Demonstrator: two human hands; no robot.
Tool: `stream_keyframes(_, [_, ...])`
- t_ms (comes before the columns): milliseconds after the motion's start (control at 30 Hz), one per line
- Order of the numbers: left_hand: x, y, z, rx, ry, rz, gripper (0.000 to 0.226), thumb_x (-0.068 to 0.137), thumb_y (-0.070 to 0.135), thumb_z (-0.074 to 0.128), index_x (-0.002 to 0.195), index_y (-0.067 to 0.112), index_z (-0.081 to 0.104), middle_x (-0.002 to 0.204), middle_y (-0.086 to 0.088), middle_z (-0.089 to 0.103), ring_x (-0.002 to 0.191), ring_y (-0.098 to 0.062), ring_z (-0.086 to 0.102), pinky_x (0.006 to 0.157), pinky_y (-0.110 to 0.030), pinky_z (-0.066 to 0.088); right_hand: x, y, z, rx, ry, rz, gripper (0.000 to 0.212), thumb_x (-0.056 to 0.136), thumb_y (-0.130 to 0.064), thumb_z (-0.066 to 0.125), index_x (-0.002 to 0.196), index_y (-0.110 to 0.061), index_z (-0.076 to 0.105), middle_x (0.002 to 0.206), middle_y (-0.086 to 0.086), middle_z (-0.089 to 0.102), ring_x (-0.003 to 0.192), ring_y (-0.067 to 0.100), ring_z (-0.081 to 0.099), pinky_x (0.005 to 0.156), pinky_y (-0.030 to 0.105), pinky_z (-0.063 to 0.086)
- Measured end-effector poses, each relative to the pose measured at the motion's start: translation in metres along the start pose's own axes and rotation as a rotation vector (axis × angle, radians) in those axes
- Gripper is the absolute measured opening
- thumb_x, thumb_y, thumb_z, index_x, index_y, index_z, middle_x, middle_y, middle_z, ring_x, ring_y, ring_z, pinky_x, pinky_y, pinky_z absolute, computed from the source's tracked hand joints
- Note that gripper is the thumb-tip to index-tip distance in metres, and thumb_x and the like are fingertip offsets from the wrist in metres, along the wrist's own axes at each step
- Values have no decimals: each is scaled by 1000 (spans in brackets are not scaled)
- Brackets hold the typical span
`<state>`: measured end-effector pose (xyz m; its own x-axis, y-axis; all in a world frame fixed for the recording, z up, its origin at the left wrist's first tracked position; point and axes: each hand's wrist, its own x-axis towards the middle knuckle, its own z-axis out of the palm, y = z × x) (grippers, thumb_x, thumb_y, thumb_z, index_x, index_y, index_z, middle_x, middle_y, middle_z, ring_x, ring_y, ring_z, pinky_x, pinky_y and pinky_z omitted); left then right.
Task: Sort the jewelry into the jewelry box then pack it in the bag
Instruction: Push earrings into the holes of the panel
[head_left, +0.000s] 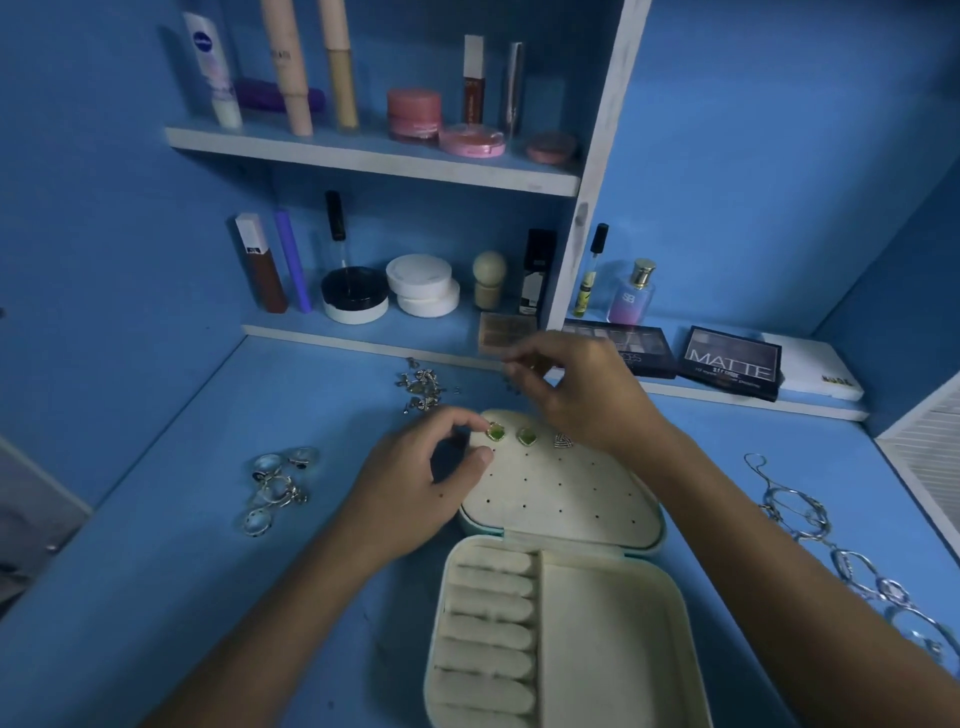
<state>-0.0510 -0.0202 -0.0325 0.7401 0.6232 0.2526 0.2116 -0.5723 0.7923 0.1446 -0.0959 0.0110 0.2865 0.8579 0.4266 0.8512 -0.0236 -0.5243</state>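
Observation:
An open cream jewelry box (613, 639) lies on the blue table, its lid panel (566, 499) dotted with earring holes. Two green square earrings (526, 436) and a silver triangular one (562, 441) sit in the lid's top row. My left hand (421, 483) rests at the lid's left edge, thumb and forefinger on the left green earring (495, 431). Beyond the lid's far edge my right hand (582, 389) pinches a small earring (532, 368) at its fingertips. Loose earrings (421, 389) lie behind the box, rings (278, 483) to the left, silver necklaces (841, 551) to the right.
Shelves at the back hold cosmetics: tubes, jars (414, 111), compacts (423, 283), a perfume bottle (631, 293). Eyeshadow palettes (730, 364) lie on a low ledge behind my right hand. A white louvred panel (924, 457) stands at the far right.

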Motion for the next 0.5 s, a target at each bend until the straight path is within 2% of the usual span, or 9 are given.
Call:
stream_keyframes(167, [1, -1, 0, 5, -6, 5, 23, 86, 41, 61, 107, 32, 64, 108, 25, 66, 106, 7, 58, 92, -17, 44, 28, 2, 17, -1, -66, -74, 10, 91, -14, 70, 99, -12, 76, 88, -4, 72, 75, 8, 62, 71, 3, 40])
stream_keyframes(333, [2, -2, 0, 1, 0, 11, 22, 86, 38, 61, 107, 32, 64, 107, 23, 67, 105, 3, 61, 92, -20, 45, 53, 5, 35, 1, -197, -84, 10, 90, -22, 73, 99, -20, 77, 86, -8, 71, 75, 10, 63, 75, 18, 48])
stream_keyframes(500, [2, -3, 0, -7, -5, 10, 22, 87, 38, 62, 108, 31, 64, 108, 21, 67, 105, 0, 62, 92, -27, 48, 72, 0, 47, -18, -304, -124, 7, 88, -26, 74, 95, -26, 77, 85, -14, 68, 71, 5, 57, 73, 20, 46])
